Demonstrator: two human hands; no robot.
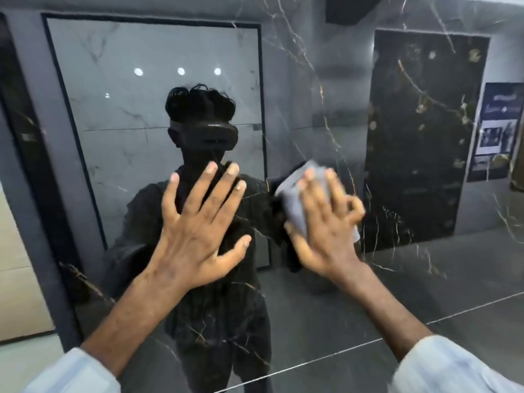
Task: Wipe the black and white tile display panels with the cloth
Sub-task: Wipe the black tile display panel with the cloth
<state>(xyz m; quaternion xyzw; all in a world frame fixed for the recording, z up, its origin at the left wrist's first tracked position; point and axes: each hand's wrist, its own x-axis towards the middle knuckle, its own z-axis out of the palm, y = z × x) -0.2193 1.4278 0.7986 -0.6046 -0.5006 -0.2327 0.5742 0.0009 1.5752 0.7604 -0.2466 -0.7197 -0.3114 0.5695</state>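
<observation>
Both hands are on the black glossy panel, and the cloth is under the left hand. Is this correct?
No. The head view shows the cloth under the right hand; the left hand lies bare. Both hands are on the black glossy panel.

Tile showroom is being indicated: framed white marble panel point(127, 95) being reflected at 10 o'clock, black gold-veined panel point(425, 137) at 2 o'clock, poster point(499, 129) at 3 o'clock.
</observation>
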